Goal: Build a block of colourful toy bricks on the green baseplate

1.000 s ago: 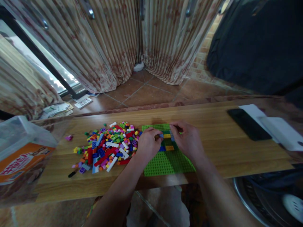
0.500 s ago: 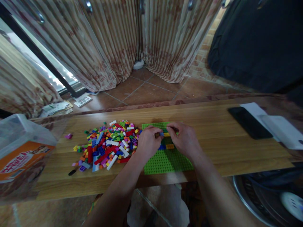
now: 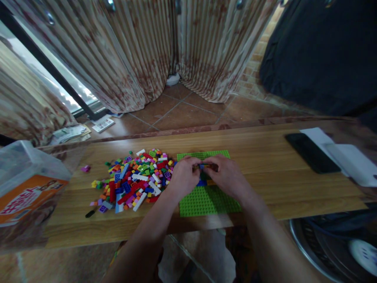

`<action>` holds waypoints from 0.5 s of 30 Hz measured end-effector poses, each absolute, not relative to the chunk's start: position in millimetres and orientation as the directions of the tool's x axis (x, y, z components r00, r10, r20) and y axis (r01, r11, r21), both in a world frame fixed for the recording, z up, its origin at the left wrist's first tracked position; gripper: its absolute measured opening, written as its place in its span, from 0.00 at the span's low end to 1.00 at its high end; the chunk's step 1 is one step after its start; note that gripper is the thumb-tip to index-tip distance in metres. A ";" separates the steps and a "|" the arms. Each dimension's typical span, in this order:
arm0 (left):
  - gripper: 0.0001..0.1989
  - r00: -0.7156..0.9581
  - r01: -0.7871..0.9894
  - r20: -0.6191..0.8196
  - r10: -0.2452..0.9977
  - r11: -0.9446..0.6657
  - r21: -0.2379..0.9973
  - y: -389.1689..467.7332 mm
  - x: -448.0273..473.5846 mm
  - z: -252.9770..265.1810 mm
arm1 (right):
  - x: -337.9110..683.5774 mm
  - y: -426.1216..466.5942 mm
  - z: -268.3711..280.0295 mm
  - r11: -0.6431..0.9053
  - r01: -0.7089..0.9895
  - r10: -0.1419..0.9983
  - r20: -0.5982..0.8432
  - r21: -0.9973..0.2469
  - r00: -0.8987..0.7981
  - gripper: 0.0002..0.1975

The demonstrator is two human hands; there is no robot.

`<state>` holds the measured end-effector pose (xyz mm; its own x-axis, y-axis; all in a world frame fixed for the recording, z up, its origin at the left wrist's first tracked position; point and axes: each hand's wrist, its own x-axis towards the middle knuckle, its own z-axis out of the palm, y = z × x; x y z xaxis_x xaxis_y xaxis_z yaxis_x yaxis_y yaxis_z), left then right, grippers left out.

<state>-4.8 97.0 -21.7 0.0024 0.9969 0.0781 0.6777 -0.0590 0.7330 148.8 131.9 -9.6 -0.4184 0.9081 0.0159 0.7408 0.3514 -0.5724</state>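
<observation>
My left hand [image 3: 185, 175] is closed over the far half of the green baseplate [image 3: 203, 202], its fingertips pinching a small blue brick [image 3: 202, 166]. From the other side my right hand [image 3: 227, 173] meets it, thumb and fingers closed at the same brick. Just below the fingertips, a darker blue brick [image 3: 202, 183] and a yellow brick [image 3: 210, 182] sit on the baseplate side by side, partly covered by my right hand. Whatever lies under the palms is hidden.
A heap of mixed bricks [image 3: 135, 181] spreads on the wooden table [image 3: 265, 169] left of the baseplate. At far left stands a clear plastic tub [image 3: 32, 169] with an orange label. A dark phone-like slab [image 3: 310, 153] lies at the right beside white flat pieces [image 3: 353, 161].
My right hand has shifted left, bringing its fingertips up against those of my left hand at the small blue brick. It now covers more of the yellow brick. My left hand stays nearly in place.
</observation>
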 end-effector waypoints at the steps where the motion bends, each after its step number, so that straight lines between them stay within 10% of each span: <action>1: 0.14 0.003 0.668 0.076 0.997 -0.059 0.742 97.0 -5.5 -21.8 | 148.7 132.0 -9.7 0.345 0.743 0.909 0.006 -0.574 -0.417 0.13; 15: 0.13 -0.064 0.707 0.071 0.995 -0.005 0.708 95.2 -7.0 -22.8 | 144.1 136.8 -18.4 0.421 0.719 0.875 0.039 -0.553 -0.482 0.07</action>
<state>-7.0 95.2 -22.8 -0.0645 0.9954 0.0712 0.7066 -0.0049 0.7076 144.1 136.8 -18.4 -0.4821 0.8752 0.0389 0.7190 0.4207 -0.5533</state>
